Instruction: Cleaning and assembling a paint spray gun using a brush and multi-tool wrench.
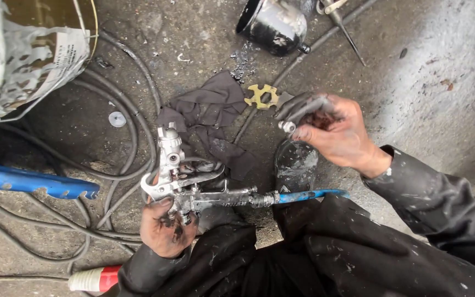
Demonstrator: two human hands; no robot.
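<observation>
Fingers (165, 204) of the left hand (167, 230) were clenched around the grip of a metal spray gun (178, 175), held nozzle-up and pointing far, low in the centre-left of the scene. A blue hose end (309, 194) was seen joined to the gun's base fitting, running right across the dark trousers (353, 258). The right hand (341, 132) was held further right and farther off, its paint-stained fingers pinched on a small cylindrical metal part (288, 126); what else lay in the palm could not be told. Just below that hand a dark shoe (295, 165) was seen. Between the two hands a dark rag (210, 113) was spread on the concrete floor (424, 60), with a yellow notched spanner (261, 96) touching its far right edge. A black paint cup (273, 23) was lying on its side at the far edge, a thin tool (347, 33) just right of it. Grey hoses (133, 137) were looped at the left, around a small white disc (117, 119). A blue bar (31, 183) and a paint-smeared bucket (23, 60) were noted at the far left.
</observation>
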